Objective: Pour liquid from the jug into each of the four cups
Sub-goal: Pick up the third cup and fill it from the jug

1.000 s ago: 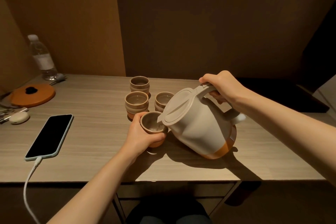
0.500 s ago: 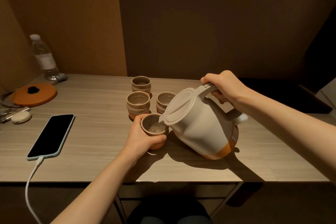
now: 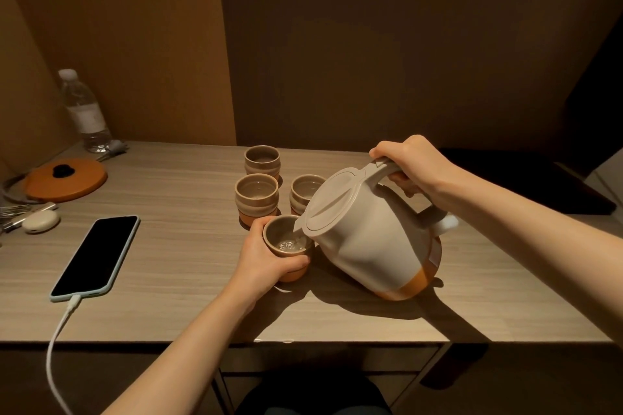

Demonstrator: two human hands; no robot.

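Four cups: grouped mid-table; near cup (image 3: 286, 248) lay under the spout, liquid visible in its bottom.
Jug (image 3: 367, 239): tilted left, base edge seemingly on the table (image 3: 175, 296).
Right hand (image 3: 409, 162): closed around the jug handle.
Left hand (image 3: 266, 261): wrapped around the near cup.
Progress: other three cups (image 3: 258, 197) looked perhaps filled, hard to tell; near cup likely last.
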